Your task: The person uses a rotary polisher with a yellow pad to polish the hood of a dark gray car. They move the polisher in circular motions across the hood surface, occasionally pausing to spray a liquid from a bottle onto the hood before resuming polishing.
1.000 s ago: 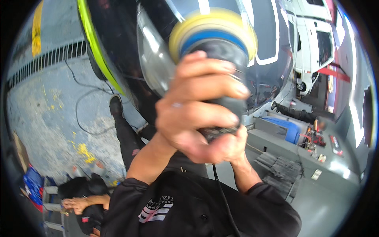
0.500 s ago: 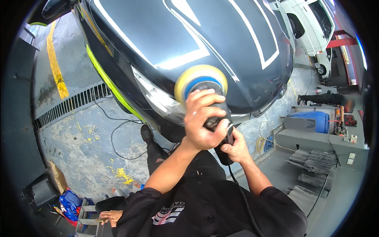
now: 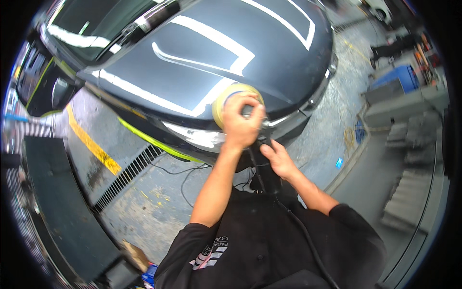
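My left hand (image 3: 240,120) was wrapped around the head of a black, hand-held electric polisher (image 3: 247,111), fingers and thumb curled over it. My right hand (image 3: 280,161) was, as far as I could judge, clasped about its rear handle, thumb toward the dark housing; my fingers there were hidden, so I couldn't tell how tightly they gripped.

The round yellow foam pad (image 3: 219,106) lay over the front corner of the glossy dark-grey car hood (image 3: 207,50), just above the clear, elongated headlight (image 3: 192,136). It looked flat against the paint, though blur kept me from telling whether it was spinning.

A second earlier the polisher had loomed large before me; now it sat lower and farther from my eyes. Half a second before, the pad's whole round face had shown; now my left hand covered part of it. My view had swung too, bringing in the dark windshield (image 3: 106,29), while the other person's hand at lower left had gone.

For the work, I took this to mean the pad was bearing on the hood's edge, with both hands steadying it. The black power cord (image 3: 308,236) ran back over my shirt, clear of the paint.
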Tool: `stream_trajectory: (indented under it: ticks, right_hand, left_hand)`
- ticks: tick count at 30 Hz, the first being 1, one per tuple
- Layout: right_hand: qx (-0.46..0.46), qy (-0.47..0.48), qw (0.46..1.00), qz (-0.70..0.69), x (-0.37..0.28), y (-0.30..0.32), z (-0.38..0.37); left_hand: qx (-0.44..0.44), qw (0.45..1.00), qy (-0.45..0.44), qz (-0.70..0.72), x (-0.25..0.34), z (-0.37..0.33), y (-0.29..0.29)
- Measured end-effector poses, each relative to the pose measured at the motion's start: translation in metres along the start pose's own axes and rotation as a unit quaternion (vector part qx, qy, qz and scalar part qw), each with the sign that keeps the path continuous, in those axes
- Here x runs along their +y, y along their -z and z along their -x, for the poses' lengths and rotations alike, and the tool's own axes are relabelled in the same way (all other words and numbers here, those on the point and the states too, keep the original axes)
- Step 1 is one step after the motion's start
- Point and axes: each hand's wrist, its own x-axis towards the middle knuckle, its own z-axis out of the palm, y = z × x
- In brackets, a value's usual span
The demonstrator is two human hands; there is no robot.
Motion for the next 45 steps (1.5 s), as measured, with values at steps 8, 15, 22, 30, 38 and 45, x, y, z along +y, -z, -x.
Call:
stream_trajectory:
  ticks: [8, 15, 22, 30, 38, 45]
  right_hand:
    - [-0.053, -0.051, 0.989, 0.125, -0.042, -0.082, -0.037]
    - [-0.013, 0.025, 0.989, 0.147, -0.049, -0.060, -0.051]
    - [0.003, 0.033, 0.997, 0.066, -0.019, 0.042, -0.020]
    - [-0.048, 0.028, 0.983, -0.172, 0.008, 0.213, 0.001]
    - [0.086, 0.135, 0.968, 0.193, -0.093, 0.270, -0.049]
    - [0.105, 0.106, 0.903, 0.403, -0.129, 0.220, -0.059]
  left_hand:
    - [0.008, 0.999, 0.011, 0.033, -0.011, -0.030, 0.106]
    - [0.022, 0.999, 0.005, 0.029, -0.014, -0.052, 0.081]
    - [-0.059, 0.998, 0.009, 0.018, -0.005, -0.023, -0.031]
    - [-0.099, 0.992, -0.054, -0.059, 0.003, -0.015, -0.211]
    - [-0.029, 0.999, -0.015, -0.035, -0.010, -0.080, -0.301]
    - [0.035, 0.977, 0.118, 0.176, -0.028, -0.070, -0.233]
